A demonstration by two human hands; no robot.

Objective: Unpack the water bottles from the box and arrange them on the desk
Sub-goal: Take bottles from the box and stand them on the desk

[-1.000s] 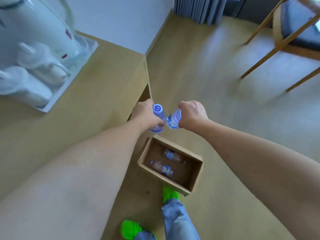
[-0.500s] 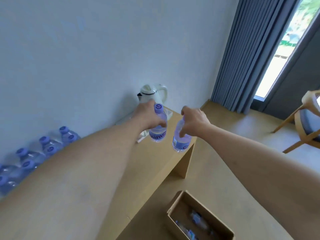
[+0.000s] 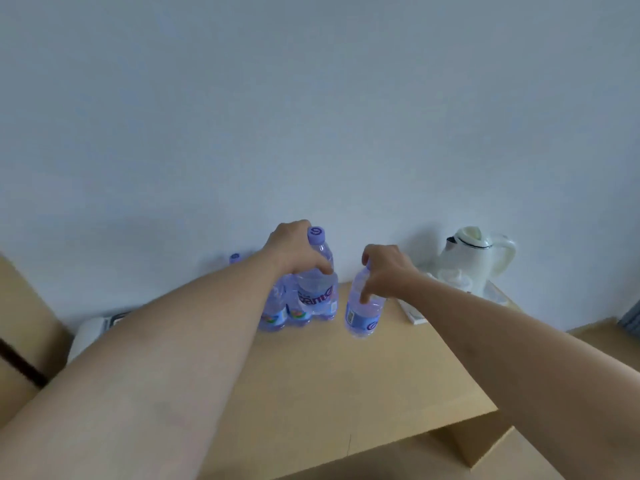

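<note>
Bottles fill both hands at this moment: the left hand (image 3: 294,252) wraps its fingers around the shoulder of one water bottle (image 3: 317,282), just under the purple cap (image 3: 316,234), and the right hand (image 3: 386,271) curls over the top of a second bottle (image 3: 362,315), hiding its cap, with a fingertip reaching down the clear wall. Neither grip is loose; the fingers are closed snugly on the plastic. The left bottle stands upright with its base at or just above the desk (image 3: 346,382), pressed against the row of bottles (image 3: 277,313) already set down on the side of that hand away from the other. The right bottle hangs slightly tilted, and whether its base touches the wood I cannot tell. Each bottle looks full, so it should feel fairly weighty for its size, with a thin wall that dents under a hard squeeze and a smooth label band that could slide in the palm. The stiff neck and shoulder are the sound places to hold, as both hands do here, and a full bottle set down crooked may topple into its neighbours. Beyond the right hand, a white kettle (image 3: 476,259) sits on a tray (image 3: 415,315) near the wall. Behind the left forearm lies a pale, flat object I cannot identify.
</note>
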